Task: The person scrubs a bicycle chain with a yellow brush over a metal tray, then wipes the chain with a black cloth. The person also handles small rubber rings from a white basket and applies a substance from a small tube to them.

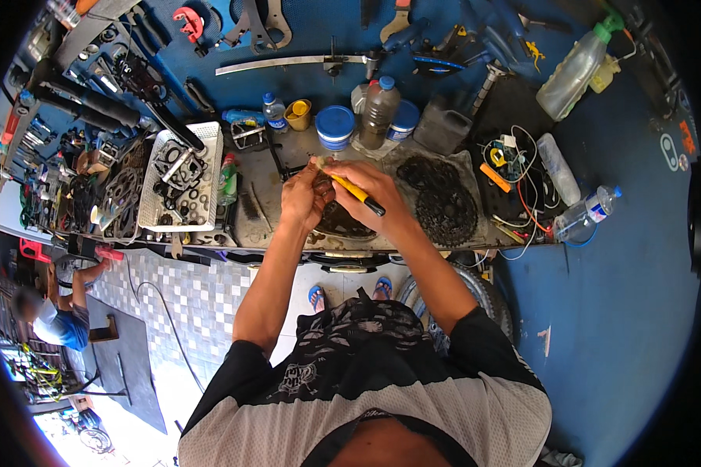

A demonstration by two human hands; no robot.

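Note:
My right hand (368, 185) grips a brush with a yellow and black handle (355, 193). Its pale bristle end points up and left, against the fingers of my left hand (302, 196). The left fingers are curled closed around something small that I cannot make out. Both hands are together over the near edge of the workbench (251, 226). Below them lies a shallow dish with dark, wet contents (343, 222), partly hidden by my hands and forearms. To its right, a greasy, blackened chain heap (444, 204) rests on a stained cloth (469, 167).
A white basket (145, 194) of bicycle parts stands left. Behind the hands are a blue-lidded tub (335, 127), a dark-filled bottle (380, 113) and a yellow cup (297, 115). Wires (526, 175) and a water bottle (588, 214) occupy the right end. Another person (61, 323) sits far left.

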